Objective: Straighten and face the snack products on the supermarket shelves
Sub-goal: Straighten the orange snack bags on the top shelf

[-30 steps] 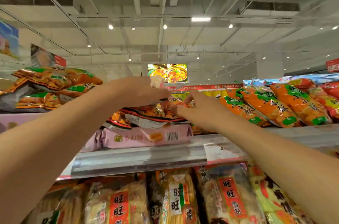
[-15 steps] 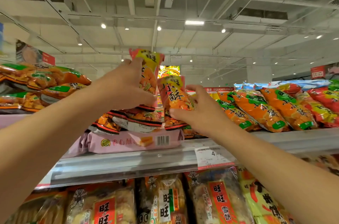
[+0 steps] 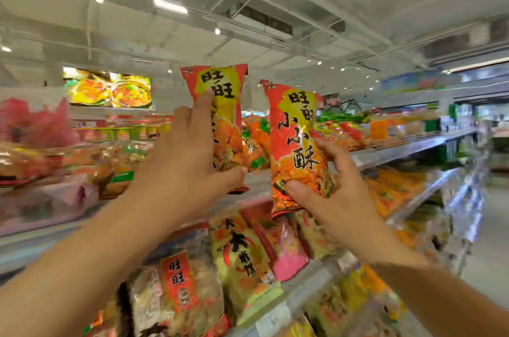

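a: where are the two tall orange-red crinkly foil snack packs?

b: up in the air, upright, labels facing us. left hand (image 3: 190, 160) clasps the left pack (image 3: 220, 105), right hand (image 3: 327, 193) pinches the right pack (image 3: 294, 149) low

a: much done?

b: seemingly little; neither is shelved, and the top metal shelf (image 3: 407, 147) beyond looks jumbled, though blurred

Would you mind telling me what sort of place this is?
A supermarket aisle, most likely: tiered metal shelves packed with snack bags, and a lit food display screen under an industrial ceiling.
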Motion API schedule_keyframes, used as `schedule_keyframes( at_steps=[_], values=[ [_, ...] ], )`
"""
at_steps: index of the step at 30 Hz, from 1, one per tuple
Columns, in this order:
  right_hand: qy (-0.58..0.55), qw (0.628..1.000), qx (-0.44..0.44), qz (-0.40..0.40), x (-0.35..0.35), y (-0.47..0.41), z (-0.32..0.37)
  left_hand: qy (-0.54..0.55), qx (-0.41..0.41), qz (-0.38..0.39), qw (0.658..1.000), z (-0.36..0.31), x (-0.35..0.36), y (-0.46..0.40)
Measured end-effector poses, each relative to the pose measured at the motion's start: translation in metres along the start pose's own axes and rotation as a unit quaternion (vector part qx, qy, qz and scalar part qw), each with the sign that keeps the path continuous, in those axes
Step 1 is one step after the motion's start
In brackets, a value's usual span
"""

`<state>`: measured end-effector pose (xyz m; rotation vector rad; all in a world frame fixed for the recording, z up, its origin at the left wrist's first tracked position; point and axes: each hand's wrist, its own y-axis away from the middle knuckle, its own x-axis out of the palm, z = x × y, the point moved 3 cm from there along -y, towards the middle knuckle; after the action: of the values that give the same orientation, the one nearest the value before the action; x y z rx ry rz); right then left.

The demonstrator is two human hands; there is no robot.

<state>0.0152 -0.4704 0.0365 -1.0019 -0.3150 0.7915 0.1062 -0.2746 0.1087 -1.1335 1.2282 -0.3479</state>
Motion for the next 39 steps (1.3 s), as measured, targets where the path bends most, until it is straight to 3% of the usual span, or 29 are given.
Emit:
schedule_keyframes(
  at_steps=[9, 15, 20, 27, 31, 39],
  values=[
    [0.051, 0.998, 0.044, 0.004, -0.160, 0.000, -0.069, 0.078, 0.042, -0.003, 0.996, -0.141, 0.151, -0.038],
    [0.023, 0.991, 0.128, 0.017, -0.271, -0.025, -0.143, 0.126, 0.031, -0.005, 0.992, -0.239, 0.261, -0.082],
    [0.002, 0.988, 0.151, -0.006, -0.325, -0.051, -0.197, 0.157, 0.000, 0.004, 0.988, -0.278, 0.333, -0.118],
    [0.002, 0.985, 0.170, -0.008, -0.354, -0.097, -0.285, 0.207, -0.018, 0.027, 0.978, -0.268, 0.413, -0.170],
    [0.040, 0.990, 0.133, 0.023, -0.351, -0.141, -0.317, 0.176, -0.014, -0.005, 0.984, -0.237, 0.433, -0.214],
    [0.049, 0.993, 0.103, -0.025, -0.332, -0.268, -0.372, 0.169, -0.097, -0.012, 0.981, -0.169, 0.458, -0.305]
  ],
)
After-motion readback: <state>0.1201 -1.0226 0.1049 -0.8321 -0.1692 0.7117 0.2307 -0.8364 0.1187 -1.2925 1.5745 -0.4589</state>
